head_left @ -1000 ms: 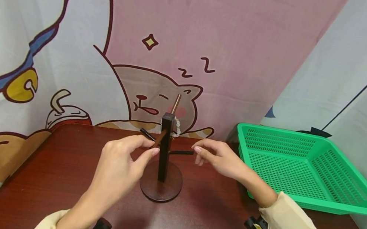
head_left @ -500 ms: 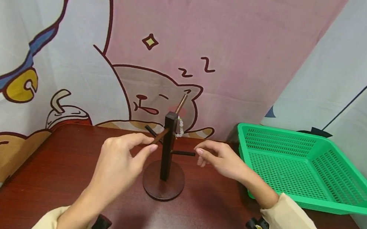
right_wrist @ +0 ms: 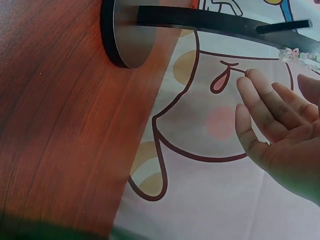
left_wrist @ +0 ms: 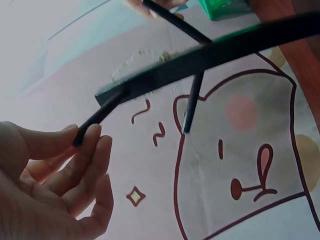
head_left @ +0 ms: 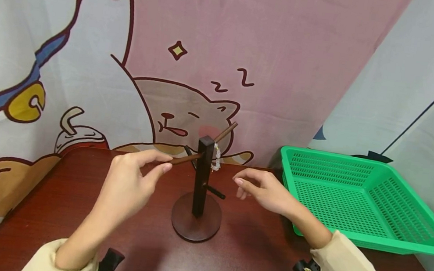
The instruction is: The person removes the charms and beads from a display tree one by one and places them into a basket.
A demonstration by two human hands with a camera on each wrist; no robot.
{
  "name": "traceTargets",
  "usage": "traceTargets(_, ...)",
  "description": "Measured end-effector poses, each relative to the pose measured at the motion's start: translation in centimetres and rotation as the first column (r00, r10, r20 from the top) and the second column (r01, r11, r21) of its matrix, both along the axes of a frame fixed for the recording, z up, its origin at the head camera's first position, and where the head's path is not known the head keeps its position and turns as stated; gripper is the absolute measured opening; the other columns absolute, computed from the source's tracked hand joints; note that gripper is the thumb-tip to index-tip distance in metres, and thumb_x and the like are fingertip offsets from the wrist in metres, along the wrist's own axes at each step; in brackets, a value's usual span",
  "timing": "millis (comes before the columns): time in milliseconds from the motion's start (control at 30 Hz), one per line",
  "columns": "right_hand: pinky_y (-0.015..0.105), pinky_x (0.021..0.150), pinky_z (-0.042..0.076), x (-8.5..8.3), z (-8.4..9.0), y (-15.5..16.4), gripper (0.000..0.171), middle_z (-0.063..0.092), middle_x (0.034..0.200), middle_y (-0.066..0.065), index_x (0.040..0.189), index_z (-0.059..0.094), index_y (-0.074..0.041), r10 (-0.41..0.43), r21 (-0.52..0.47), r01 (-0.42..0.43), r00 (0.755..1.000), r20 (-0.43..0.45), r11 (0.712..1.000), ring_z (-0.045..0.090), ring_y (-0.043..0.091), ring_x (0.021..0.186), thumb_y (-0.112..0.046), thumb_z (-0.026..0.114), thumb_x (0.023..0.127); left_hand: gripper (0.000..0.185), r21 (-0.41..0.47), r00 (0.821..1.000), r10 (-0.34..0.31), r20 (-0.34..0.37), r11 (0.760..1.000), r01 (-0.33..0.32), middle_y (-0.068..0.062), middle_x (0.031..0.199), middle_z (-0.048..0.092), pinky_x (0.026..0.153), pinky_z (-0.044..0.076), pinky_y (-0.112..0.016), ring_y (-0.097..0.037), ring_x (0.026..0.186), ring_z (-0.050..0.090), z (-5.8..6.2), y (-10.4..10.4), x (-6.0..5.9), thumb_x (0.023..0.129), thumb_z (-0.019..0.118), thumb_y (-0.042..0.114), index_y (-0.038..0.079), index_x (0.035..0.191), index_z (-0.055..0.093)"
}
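Observation:
A dark wooden stand [head_left: 202, 178] with a round base [head_left: 196, 224] and several pegs rises from the table. My left hand [head_left: 130, 188] pinches the end of an upper peg [head_left: 186, 159] between thumb and index finger; the left wrist view shows the same pinch on the peg [left_wrist: 102, 116]. A bracelet of pale beads [head_left: 217, 156] hangs from the peg on the far side. My right hand [head_left: 263, 190] hovers right of the stand, fingers loosely bent and holding nothing, near a lower black peg [head_left: 216, 192]. In the right wrist view its fingers [right_wrist: 265, 105] touch nothing.
A green plastic basket [head_left: 349, 237] stands on the right of the reddish-brown table [head_left: 251, 263]. Behind the table hangs a cloth backdrop [head_left: 287, 72] with cartoon animals, close behind the stand.
My left hand has drawn left and toward me with the peg end, and the stand has turned and shifted slightly right. The bracelet has moved with it. My right hand has barely moved.

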State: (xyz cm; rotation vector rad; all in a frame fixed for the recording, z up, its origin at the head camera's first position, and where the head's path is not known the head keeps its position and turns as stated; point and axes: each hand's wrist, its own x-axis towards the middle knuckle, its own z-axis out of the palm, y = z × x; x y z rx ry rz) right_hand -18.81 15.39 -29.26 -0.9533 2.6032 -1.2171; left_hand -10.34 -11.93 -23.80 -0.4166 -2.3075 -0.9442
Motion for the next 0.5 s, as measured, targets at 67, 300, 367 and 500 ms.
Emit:
traceTargets(67, 0.029, 0.062, 0.047, 0.0, 0.0, 0.0, 0.022, 0.065, 0.075, 0.004, 0.104, 0.061, -0.003, 0.000, -0.003, 0.000, 1.000, 0.004, 1.000, 0.062, 0.017, 0.070, -0.020, 0.052, 0.094, 0.009, 0.004, 1.000, -0.009, 0.030, 1.000, 0.008, -0.002, 0.081, 0.069, 0.063, 0.042, -0.033, -0.012, 0.062, 0.054, 0.1, -0.4, -0.2, 0.079, 0.069, 0.002, 0.006, 0.087, 0.072)
traceTargets(300, 0.029, 0.063, 0.047, -0.1, -0.4, 0.2, 0.020, 0.065, 0.074, 0.003, 0.103, 0.061, -0.003, 0.008, -0.010, -0.008, 1.000, 0.002, 1.000, 0.062, 0.016, 0.069, -0.019, 0.053, 0.094, 0.009, 0.008, 0.980, -0.039, 0.195, 0.999, 0.038, -0.001, 0.081, 0.068, 0.064, 0.042, -0.033, -0.016, 0.072, 0.058, 0.7, -2.1, -1.4, 0.084, 0.065, 0.008, 0.009, 0.090, 0.071)
traceTargets(367, 0.029, 0.063, 0.047, -0.1, -0.4, 0.2, 0.020, 0.065, 0.074, 0.002, 0.103, 0.061, -0.003, 0.006, -0.004, -0.006, 1.000, -0.002, 1.000, 0.061, 0.015, 0.069, -0.019, 0.053, 0.094, 0.009, 0.011, 0.973, -0.049, 0.226, 0.999, 0.048, -0.002, 0.081, 0.068, 0.061, 0.041, -0.030, -0.016, 0.069, 0.056, 0.8, -2.5, -1.7, 0.085, 0.064, 0.008, 0.008, 0.092, 0.071)
traceTargets(500, 0.029, 0.063, 0.048, -0.1, -0.4, 0.3, 0.020, 0.064, 0.074, 0.001, 0.103, 0.062, -0.004, 0.006, 0.004, -0.006, 1.000, -0.012, 1.000, 0.061, 0.015, 0.069, -0.019, 0.053, 0.093, 0.011, 0.017, 0.965, -0.059, 0.257, 0.998, 0.056, -0.004, 0.082, 0.068, 0.058, 0.040, -0.027, -0.016, 0.067, 0.054, 0.9, -3.0, -2.1, 0.085, 0.064, 0.009, 0.007, 0.094, 0.071)
